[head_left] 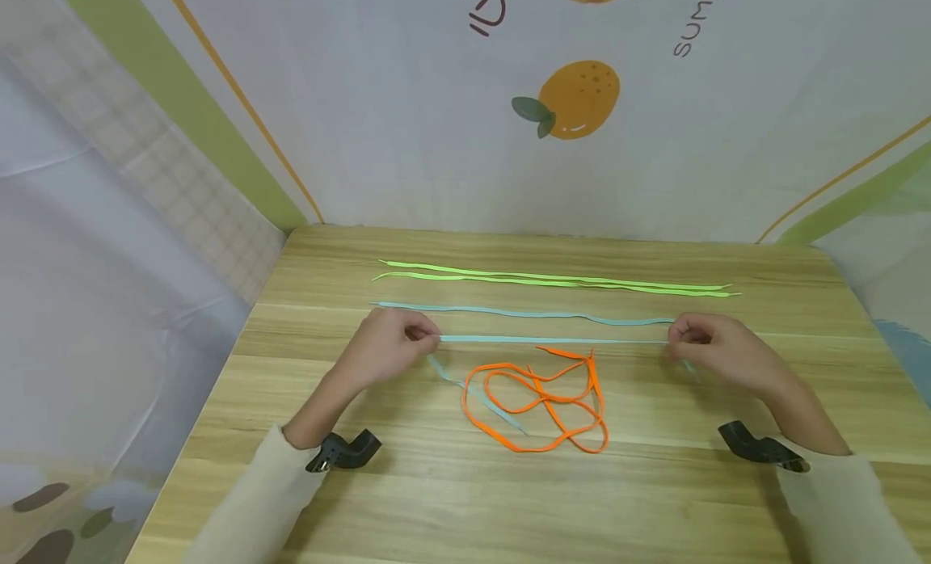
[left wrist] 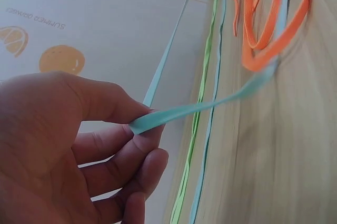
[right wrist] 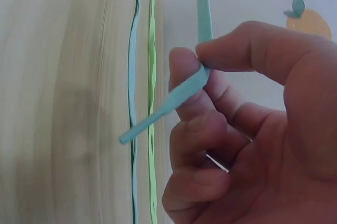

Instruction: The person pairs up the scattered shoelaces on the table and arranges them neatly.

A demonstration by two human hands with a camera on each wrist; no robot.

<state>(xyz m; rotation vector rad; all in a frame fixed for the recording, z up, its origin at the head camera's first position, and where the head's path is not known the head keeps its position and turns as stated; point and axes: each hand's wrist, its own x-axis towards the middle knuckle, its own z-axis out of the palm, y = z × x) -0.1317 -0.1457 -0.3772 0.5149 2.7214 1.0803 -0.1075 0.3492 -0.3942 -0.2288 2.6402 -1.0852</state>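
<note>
On the far left hangs a pale cloth (head_left: pixel 65 225), beyond the edge of the wooden surface (head_left: pixel 465 515). Next comes a cream sleeve (head_left: pixel 254 499) with a black mount (head_left: pixel 352 451) near its cuff. The left hand (head_left: pixel 385 346) is raised above the surface and pinches the held lace (head_left: pixel 538 339), light blue, between thumb and forefinger; the other fingers are bent. From this hand a loose tail (head_left: pixel 444 373) goes down to the surface, and there the orange lace (head_left: pixel 545 398) lies across it in crooked loops, so the tail is partly covered and not free.

In the middle, the held lace is drawn straight from hand to hand. Behind it, the flat blue lace (head_left: pixel 524 313) lies nearly parallel, and farther back two green laces (head_left: pixel 553 276) lie close together. Behind the surface stands a white backdrop (head_left: pixel 407 144) with a printed fruit.

On the right, the right hand (head_left: pixel 716 346) pinches the held lace near its other end, and a short tip sticks out below the fingers. In the head view this hand hides the right end of the flat blue lace.
</note>
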